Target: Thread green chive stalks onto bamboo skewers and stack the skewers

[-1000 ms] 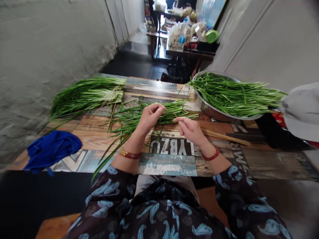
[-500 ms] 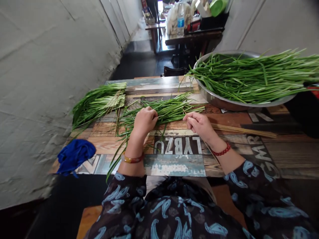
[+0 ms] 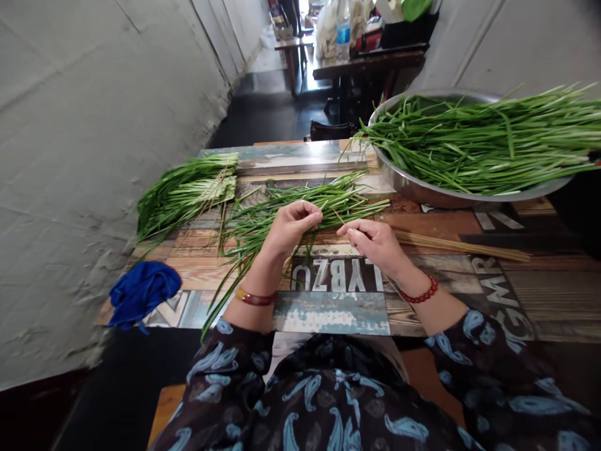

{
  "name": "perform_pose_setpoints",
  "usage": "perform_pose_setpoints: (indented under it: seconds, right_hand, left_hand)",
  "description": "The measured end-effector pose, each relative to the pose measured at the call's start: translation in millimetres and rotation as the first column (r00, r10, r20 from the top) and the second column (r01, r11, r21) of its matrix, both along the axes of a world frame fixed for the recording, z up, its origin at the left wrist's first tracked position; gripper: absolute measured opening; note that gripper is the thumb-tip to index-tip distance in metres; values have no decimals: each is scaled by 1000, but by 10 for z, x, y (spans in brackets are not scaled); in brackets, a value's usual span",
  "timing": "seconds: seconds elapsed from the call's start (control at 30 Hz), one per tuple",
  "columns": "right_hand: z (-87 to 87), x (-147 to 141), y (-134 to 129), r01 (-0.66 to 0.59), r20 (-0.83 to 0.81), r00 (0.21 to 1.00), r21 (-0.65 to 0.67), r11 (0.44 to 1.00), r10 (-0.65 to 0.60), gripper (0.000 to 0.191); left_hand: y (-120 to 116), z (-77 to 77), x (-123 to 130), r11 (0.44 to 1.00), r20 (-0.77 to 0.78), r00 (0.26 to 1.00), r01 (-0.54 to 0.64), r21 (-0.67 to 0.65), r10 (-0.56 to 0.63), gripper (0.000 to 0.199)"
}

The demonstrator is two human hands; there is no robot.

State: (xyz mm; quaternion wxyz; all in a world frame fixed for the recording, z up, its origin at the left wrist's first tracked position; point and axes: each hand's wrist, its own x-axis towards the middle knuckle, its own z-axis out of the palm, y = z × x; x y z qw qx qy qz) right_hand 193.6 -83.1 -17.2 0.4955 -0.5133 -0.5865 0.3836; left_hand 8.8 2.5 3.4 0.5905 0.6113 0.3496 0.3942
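"Patchwork boards make up the table, with dark floor beyond. How are the hands placed?"

"Apart, above the loose green stalks mid-table. The left hand arches inward, thumb meeting curled fingers; I can't tell whether anything is in them."

"And the right hand?"

"It angles in from the other side, thumb and forefinger pinching a thin brown strand. The strand's tip slants up toward the left hand. A red beaded bracelet circles the wrist."

"Any writing?"

"Pale lettering on the boards, upside down from this seat, seemingly LYBZU. GMR runs sideways at the right. On the far table, a plastic bottle wears a blue label, too small to read"
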Motion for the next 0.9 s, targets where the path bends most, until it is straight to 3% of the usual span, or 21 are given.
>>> perform_pose_setpoints:
  seconds: [0.37,0.47,0.57,0.67,0.73,0.8,0.9]
  right_hand:
    - [-89,-45,-14,-37,41,998,-9,999,37,31]
    - [-64,-13,-2,-16,22,1000,-18,1000,16,31]
    - [12,135,49,118,-44,992,-9,993,-118,31]
    - [80,367,122,326,-33,945,27,945,-325,29]
    - [100,504,162,414,-1,910,69,908,-415,28]
    - [104,592,183,451,17,890,103,887,-455,27]
    - [108,636,185,459,35,883,148,876,-468,26]
  left_hand:
    - [-98,-9,100,977,34,985,173,-122,-170,31]
    - [-93,-8,104,984,-8,991,135,-120,-137,29]
    - [-52,-26,99,997,-96,993,59,-52,-64,30]
    - [8,-54,79,986,-264,961,-34,162,76,29]
    - [47,-36,52,923,-368,903,-71,378,221,25]
    - [83,43,18,818,-433,824,-61,572,364,22]
    - [150,251,2,673,-501,680,14,739,536,24]
